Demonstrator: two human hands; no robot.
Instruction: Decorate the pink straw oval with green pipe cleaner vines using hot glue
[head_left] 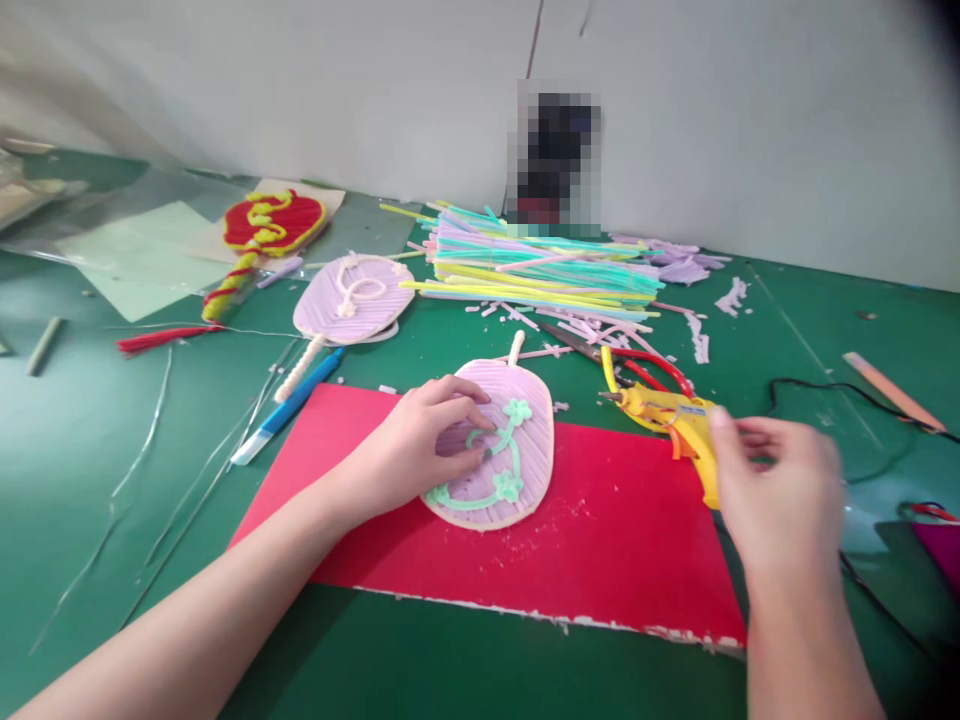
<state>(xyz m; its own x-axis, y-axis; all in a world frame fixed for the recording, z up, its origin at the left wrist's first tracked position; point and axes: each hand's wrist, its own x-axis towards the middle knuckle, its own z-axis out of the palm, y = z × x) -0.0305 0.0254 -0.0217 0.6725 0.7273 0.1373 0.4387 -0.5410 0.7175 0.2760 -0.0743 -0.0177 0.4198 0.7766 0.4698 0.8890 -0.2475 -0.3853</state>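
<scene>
A lilac round fan (536, 450) with a cream edge lies on a red board, its short handle stub pointing away from me. Green pipe cleaner stems and flowers (508, 487) decorate its face. My left hand (420, 440) rests over the fan's left side, thumb and fingers closed around a small curled green pipe cleaner (474, 438). To the right, my right hand (787, 480) is beside a yellow glue gun (667, 412). Its thumb overlaps the back of the gun, while the other fingers curl loosely apart from the thumb; the gun's grip shows uncovered.
The red board (600, 540) lies on a green table. Behind are a bundle of pipe cleaners (547, 265), scissors (660, 368) and scraps. Another lilac fan (352, 300), a red-and-yellow fan (274, 222) and a blue pen (289, 405) lie left. A black cord (817, 385) runs at right.
</scene>
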